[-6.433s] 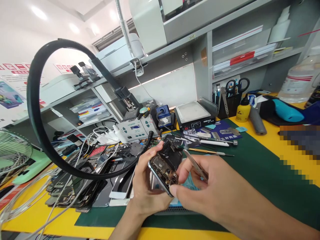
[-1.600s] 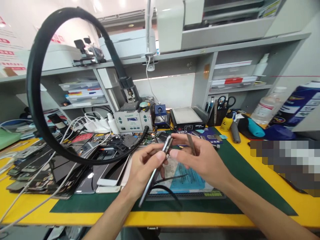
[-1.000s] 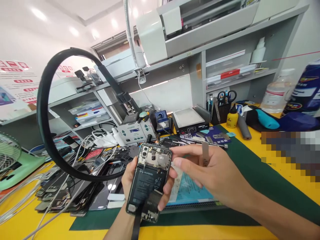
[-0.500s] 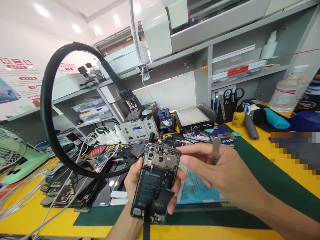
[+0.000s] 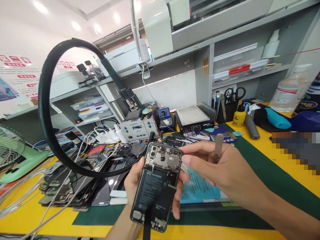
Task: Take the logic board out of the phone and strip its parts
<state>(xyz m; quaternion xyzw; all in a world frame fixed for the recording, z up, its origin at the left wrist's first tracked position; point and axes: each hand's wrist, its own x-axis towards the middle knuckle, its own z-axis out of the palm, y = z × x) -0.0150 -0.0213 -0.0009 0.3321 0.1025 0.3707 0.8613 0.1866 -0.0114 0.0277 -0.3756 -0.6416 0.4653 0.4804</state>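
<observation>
My left hand (image 5: 132,182) is wrapped round an opened Huawei phone (image 5: 156,185), tilted with its inside facing me. Its black battery (image 5: 152,186), twin camera lenses and metal shielding show, and a black strip (image 5: 147,223) hangs over the lower end. My right hand (image 5: 227,173) is at the phone's upper right edge, thumb and index fingertip at the corner; whether they pinch anything there is hard to see. Tucked between its fingers, a flat grey metal pry tool (image 5: 218,148) with a rounded end points upward.
Stacked phone parts (image 5: 72,180) and white cables lie at left, under a looped black hose (image 5: 42,100). Behind stand a grey control station (image 5: 137,128) and a flat heating plate (image 5: 193,116). A blue mat (image 5: 197,186) lies beyond the phone. A yellow bottle (image 5: 239,116) stands at right.
The phone in my left hand has shifted slightly right and turned a little. My right hand has moved slightly right with it, still holding the pry tool.
</observation>
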